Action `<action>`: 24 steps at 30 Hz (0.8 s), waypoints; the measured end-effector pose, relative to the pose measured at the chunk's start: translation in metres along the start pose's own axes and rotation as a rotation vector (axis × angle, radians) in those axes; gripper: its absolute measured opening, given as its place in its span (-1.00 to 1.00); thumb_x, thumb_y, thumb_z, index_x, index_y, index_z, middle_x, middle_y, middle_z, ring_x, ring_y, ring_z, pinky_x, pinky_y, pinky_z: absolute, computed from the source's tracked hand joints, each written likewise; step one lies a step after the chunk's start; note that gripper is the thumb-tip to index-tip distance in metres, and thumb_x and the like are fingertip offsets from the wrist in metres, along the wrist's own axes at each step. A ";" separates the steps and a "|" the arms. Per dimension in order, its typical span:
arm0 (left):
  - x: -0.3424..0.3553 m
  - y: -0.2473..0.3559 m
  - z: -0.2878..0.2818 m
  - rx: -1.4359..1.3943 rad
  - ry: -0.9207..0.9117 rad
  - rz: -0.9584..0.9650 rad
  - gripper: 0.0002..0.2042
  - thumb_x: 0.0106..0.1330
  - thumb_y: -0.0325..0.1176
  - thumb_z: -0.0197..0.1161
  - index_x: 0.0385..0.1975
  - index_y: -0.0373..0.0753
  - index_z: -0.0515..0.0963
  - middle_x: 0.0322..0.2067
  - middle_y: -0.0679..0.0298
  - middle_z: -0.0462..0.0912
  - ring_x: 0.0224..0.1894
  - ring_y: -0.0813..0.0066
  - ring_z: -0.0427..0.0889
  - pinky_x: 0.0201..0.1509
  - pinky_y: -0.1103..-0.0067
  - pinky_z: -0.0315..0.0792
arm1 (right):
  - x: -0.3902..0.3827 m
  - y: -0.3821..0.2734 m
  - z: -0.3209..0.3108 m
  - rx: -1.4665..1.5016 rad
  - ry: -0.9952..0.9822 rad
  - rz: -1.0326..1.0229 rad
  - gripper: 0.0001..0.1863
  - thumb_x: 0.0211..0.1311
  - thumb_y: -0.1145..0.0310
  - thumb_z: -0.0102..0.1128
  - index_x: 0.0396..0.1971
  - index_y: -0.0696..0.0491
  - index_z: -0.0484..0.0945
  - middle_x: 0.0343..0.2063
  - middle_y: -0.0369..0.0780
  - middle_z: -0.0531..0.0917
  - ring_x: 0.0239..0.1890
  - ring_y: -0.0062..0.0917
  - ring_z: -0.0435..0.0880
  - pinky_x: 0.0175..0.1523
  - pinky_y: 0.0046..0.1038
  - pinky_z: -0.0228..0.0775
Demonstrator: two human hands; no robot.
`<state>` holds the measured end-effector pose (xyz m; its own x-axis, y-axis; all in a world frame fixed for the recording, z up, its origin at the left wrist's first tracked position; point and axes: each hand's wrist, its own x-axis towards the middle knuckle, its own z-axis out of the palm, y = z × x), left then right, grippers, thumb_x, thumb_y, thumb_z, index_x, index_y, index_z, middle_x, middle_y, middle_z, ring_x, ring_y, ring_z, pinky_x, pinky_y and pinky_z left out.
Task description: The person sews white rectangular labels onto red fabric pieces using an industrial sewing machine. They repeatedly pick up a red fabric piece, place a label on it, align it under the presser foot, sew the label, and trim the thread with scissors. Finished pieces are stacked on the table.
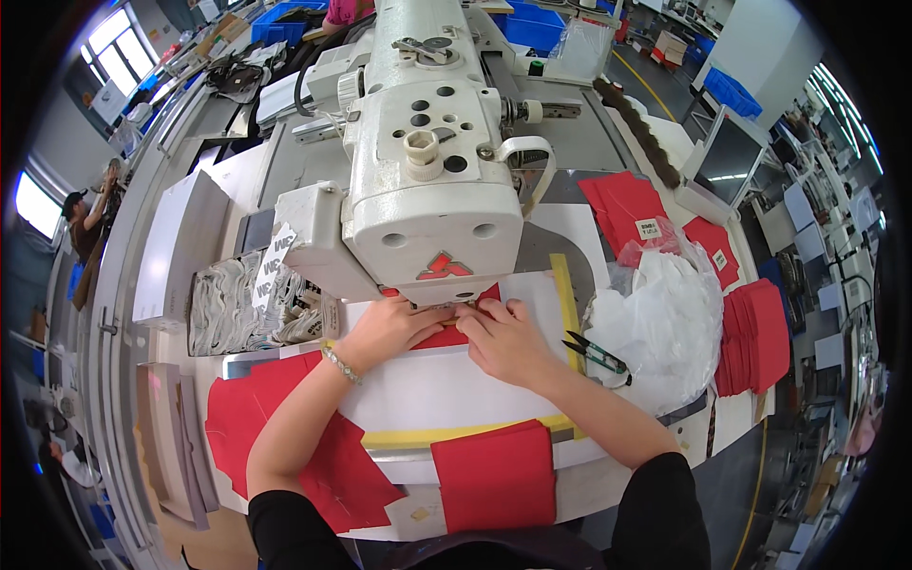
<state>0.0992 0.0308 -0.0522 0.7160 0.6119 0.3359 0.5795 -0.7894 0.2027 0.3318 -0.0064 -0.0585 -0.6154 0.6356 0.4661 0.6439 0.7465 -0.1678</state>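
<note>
Cloth (448, 338) at the sewing head, a hand at either side

Red and lying flat, the cloth sits directly under the front of the white sewing machine (432, 223), in the gap between the left hand (383, 332) and the right hand (510, 344). It lies to the right of the left hand and to the left of the right one; neither is clearly nearer, as the fingertips of both meet it close to the needle area. Its long axis cannot be told, since only patches show between and beyond the fingers. Both hands have bent fingers resting on the work; whether either pinches the cloth or merely presses it down, I cannot tell.

Beneath lies a white sheet (418, 394) with yellow tape (475, 432) along its near and right edges. Just beyond the right hand are dark snips (598, 355), beside a clear bag of white pieces (655, 318). Nearer the body, a red stack (494, 480) lies at the front of the desk (584, 483), with loose red panels (285, 427) partly covered by the left forearm.

Needle and presser foot are hidden by the machine and fingers.
</note>
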 end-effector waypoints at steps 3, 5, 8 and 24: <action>0.000 0.003 -0.001 0.006 0.039 0.021 -0.72 0.18 -0.25 0.32 -0.09 0.03 0.66 -0.19 0.43 0.71 -0.21 0.36 0.63 -0.17 0.44 0.55 | -0.001 -0.001 0.002 -0.011 0.007 -0.002 -0.69 0.00 0.41 0.20 -0.18 0.02 0.45 0.00 -0.24 0.60 -0.01 -0.42 0.48 0.02 -0.28 0.20; 0.000 0.005 -0.005 0.040 0.026 0.022 -0.73 0.18 -0.25 0.33 -0.10 0.04 0.67 -0.16 0.45 0.71 -0.17 0.38 0.62 -0.15 0.44 0.53 | -0.004 -0.001 0.004 -0.014 0.014 0.002 -0.68 -0.01 0.41 0.22 -0.19 0.01 0.45 0.01 -0.26 0.60 -0.01 -0.42 0.48 0.02 -0.28 0.20; 0.001 0.011 -0.006 0.130 0.009 -0.007 -0.74 0.18 -0.25 0.33 -0.12 0.04 0.67 -0.14 0.47 0.70 -0.14 0.41 0.60 -0.13 0.47 0.50 | -0.005 0.000 0.006 -0.009 0.023 0.000 -0.67 -0.03 0.44 0.25 -0.20 -0.01 0.45 0.02 -0.29 0.59 -0.03 -0.43 0.48 0.01 -0.27 0.19; -0.003 -0.020 0.018 0.022 -0.062 -0.313 -0.79 0.16 -0.31 0.35 -0.20 -0.07 0.72 -0.33 0.19 0.70 -0.30 0.18 0.65 -0.18 0.35 0.52 | 0.008 0.023 0.004 0.068 0.111 -0.132 -0.87 -0.08 0.46 0.19 -0.47 0.03 0.47 -0.38 -0.30 0.56 -0.21 -0.43 0.48 -0.09 -0.38 0.26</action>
<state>0.0922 0.0453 -0.0738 0.5240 0.8271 0.2032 0.7832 -0.5617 0.2667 0.3400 0.0168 -0.0618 -0.6360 0.5082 0.5807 0.5262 0.8360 -0.1554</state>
